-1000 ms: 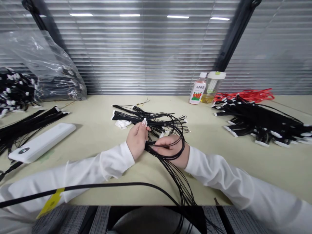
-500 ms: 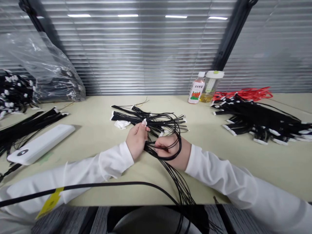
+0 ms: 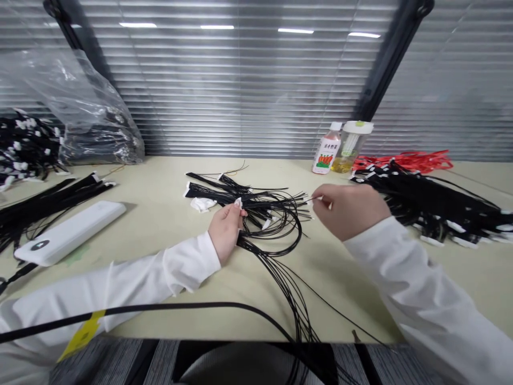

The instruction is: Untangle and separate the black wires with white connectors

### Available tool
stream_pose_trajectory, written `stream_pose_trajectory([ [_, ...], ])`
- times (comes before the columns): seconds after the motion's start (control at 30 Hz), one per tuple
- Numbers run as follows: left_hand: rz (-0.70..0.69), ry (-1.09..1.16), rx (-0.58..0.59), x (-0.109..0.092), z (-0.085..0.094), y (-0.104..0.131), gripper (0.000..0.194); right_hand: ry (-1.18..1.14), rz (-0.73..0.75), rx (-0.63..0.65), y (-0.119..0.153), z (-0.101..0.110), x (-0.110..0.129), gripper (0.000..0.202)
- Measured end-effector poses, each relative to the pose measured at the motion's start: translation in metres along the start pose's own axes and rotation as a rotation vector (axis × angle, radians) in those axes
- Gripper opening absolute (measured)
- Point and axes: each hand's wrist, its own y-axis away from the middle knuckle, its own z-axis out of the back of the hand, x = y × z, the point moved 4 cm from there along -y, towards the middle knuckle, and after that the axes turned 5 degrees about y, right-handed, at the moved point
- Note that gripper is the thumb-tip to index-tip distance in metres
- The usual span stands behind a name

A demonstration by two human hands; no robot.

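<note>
My left hand (image 3: 227, 227) is closed at the middle of the table, thumb and fingers pinching a small white connector (image 3: 239, 203). Black wires (image 3: 290, 248) curve in a loop from beside this hand, and more of them trail down over the table's front edge. My right hand (image 3: 349, 209) is raised to the right of the loop. Its thumb and forefinger pinch the end of a thin wire (image 3: 313, 199). Behind the left hand lies a bundle of black wires (image 3: 208, 191) with white connectors, beside a crumpled white scrap (image 3: 202, 205).
At left are a white power bank (image 3: 76, 231), black cables (image 3: 48, 206) and a clear plastic bag (image 3: 100, 133). Back right stand a bottle (image 3: 327, 152) and a lidded cup (image 3: 352, 149), near red cables (image 3: 425, 160) and a black cable pile (image 3: 436, 200). A black cord (image 3: 172, 306) crosses in front.
My right hand has moved out of the wire loop, to the right and upward, and now pinches a wire end. The left hand stays on the white connector.
</note>
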Motion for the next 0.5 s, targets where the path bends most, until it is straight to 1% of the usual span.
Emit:
stream_pose_trajectory([
  [0.03, 0.000, -0.004, -0.005, 0.000, 0.000, 0.000, 0.036, -0.106, 0.003, -0.112, -0.002, 0.005, -0.004, 0.018],
  [0.07, -0.001, -0.010, -0.009, 0.000, 0.001, 0.000, 0.036, -0.260, 0.011, -0.213, -0.003, 0.010, -0.008, 0.020],
  [0.1, -0.001, -0.014, -0.011, 0.000, 0.001, 0.000, 0.036, -0.455, 0.012, -0.287, -0.003, 0.013, -0.010, 0.023],
  [0.13, 0.001, -0.017, -0.007, 0.000, 0.001, 0.000, 0.036, -0.675, -0.002, -0.323, -0.004, 0.015, -0.012, 0.026],
  [0.17, 0.004, -0.020, 0.001, 0.000, 0.000, 0.000, 0.036, -0.891, -0.032, -0.319, -0.004, 0.016, -0.012, 0.027],
  [0.23, -0.002, -0.036, 0.029, -0.001, -0.001, 0.001, 0.036, -1.216, -0.107, -0.236, -0.004, 0.014, -0.007, 0.024],
  [0.3, -0.020, -0.067, 0.076, -0.004, -0.003, 0.004, 0.037, -1.385, -0.148, -0.109, -0.001, 0.010, 0.003, 0.023],
  [0.37, -0.041, -0.099, 0.112, -0.008, -0.005, 0.007, 0.037, -1.443, -0.157, 0.017, 0.003, 0.006, 0.014, 0.031],
  [0.43, -0.068, -0.142, 0.130, -0.012, -0.007, 0.012, 0.037, -1.443, -0.142, 0.164, 0.008, 0.000, 0.025, 0.041],
  [0.5, -0.111, -0.209, 0.146, -0.016, -0.009, 0.016, 0.038, -1.378, -0.117, 0.288, 0.013, -0.008, 0.033, 0.037],
])
